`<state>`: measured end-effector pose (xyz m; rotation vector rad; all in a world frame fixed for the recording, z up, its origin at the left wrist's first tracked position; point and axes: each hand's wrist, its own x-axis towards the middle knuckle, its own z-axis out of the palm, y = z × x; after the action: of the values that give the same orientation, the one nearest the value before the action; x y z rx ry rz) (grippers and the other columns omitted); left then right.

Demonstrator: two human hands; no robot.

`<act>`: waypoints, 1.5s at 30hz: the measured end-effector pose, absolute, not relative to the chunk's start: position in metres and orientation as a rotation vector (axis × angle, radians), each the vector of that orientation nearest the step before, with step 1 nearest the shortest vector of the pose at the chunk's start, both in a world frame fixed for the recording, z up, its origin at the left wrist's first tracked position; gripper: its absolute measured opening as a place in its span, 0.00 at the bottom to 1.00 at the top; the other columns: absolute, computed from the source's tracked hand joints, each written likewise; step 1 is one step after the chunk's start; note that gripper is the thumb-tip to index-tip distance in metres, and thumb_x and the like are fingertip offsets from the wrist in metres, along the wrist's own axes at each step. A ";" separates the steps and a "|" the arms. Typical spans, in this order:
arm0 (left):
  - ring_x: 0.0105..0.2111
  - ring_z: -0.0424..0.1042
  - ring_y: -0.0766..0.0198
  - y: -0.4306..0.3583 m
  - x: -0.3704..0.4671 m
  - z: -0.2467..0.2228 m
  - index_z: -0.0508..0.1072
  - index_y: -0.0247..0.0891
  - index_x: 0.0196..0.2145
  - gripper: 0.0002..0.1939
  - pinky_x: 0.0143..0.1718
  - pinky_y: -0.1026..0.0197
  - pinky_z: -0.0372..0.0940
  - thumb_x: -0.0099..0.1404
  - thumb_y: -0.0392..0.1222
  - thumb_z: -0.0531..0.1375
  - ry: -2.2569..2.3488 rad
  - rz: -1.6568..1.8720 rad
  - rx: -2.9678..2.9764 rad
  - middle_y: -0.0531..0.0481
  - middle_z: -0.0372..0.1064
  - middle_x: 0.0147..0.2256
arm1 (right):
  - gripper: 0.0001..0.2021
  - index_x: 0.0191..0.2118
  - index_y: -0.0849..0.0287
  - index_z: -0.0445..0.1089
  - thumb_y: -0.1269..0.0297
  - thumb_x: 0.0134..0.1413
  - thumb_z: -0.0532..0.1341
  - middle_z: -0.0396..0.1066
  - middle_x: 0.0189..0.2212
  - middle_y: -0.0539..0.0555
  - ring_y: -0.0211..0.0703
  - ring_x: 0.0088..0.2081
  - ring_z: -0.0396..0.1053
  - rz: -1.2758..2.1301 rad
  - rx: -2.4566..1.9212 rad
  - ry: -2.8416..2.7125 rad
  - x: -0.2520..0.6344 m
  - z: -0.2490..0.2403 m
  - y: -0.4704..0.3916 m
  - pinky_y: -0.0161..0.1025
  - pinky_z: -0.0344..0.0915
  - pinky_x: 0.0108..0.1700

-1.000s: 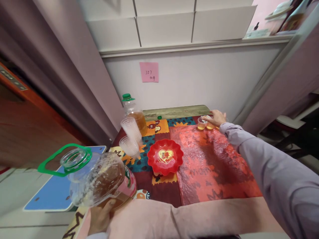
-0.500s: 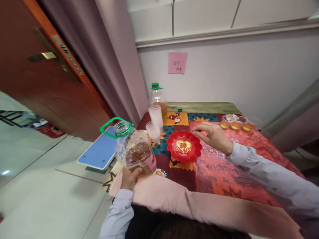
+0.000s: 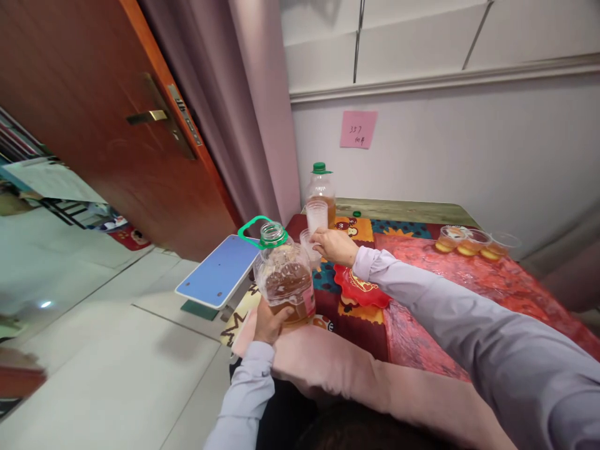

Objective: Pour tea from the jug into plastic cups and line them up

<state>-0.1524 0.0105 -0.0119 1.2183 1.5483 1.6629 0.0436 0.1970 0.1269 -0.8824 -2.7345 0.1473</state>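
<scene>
A large clear jug (image 3: 287, 275) of amber liquid stands uncapped at the table's near left corner, its green handle tipped to the left. My left hand (image 3: 270, 320) grips the jug low on its near side. My right hand (image 3: 336, 245) reaches across the table, its fingers closed at the rim of a clear plastic cup (image 3: 309, 242). Just behind that cup rises a taller stack of clear cups (image 3: 317, 214). Under my right forearm lies a red scalloped dish (image 3: 359, 289), partly covered by the sleeve.
A second jug (image 3: 322, 194) with a green cap stands behind the cup stack. Three cups (image 3: 470, 244) holding some amber liquid sit at the back right. A small green cap (image 3: 357, 214) lies near the back edge. A blue board (image 3: 218, 270) is left of the table.
My right hand has moved left from the red dish's rim to the plastic cups. The left hand stays on the jug. The whole view has shifted, so things appear further right.
</scene>
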 end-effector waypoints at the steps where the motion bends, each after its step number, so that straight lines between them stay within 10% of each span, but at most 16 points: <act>1: 0.53 0.79 0.40 0.010 -0.152 -0.012 0.73 0.33 0.59 0.48 0.60 0.40 0.70 0.47 0.64 0.74 1.544 1.663 1.214 0.34 0.81 0.49 | 0.12 0.51 0.57 0.80 0.66 0.73 0.58 0.79 0.51 0.60 0.51 0.49 0.78 0.143 -0.884 -2.746 0.042 0.127 0.198 0.39 0.69 0.45; 28: 0.50 0.80 0.41 0.011 -0.153 -0.013 0.74 0.32 0.58 0.46 0.56 0.42 0.71 0.45 0.59 0.75 1.522 1.658 1.153 0.34 0.82 0.48 | 0.08 0.39 0.53 0.77 0.59 0.69 0.63 0.78 0.38 0.54 0.45 0.37 0.74 0.102 -0.757 -2.139 0.117 0.157 0.185 0.40 0.69 0.43; 45: 0.49 0.81 0.39 0.013 -0.156 -0.009 0.79 0.34 0.49 0.37 0.57 0.39 0.72 0.47 0.61 0.73 1.637 1.614 1.254 0.38 0.83 0.42 | 0.07 0.43 0.54 0.79 0.64 0.69 0.62 0.81 0.45 0.58 0.50 0.41 0.80 0.244 -1.095 -2.379 0.197 0.025 0.176 0.42 0.73 0.41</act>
<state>-0.1557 0.0132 -0.0089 1.2536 1.6369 1.6142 0.1973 0.1762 0.0254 -1.0955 -2.3790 0.2442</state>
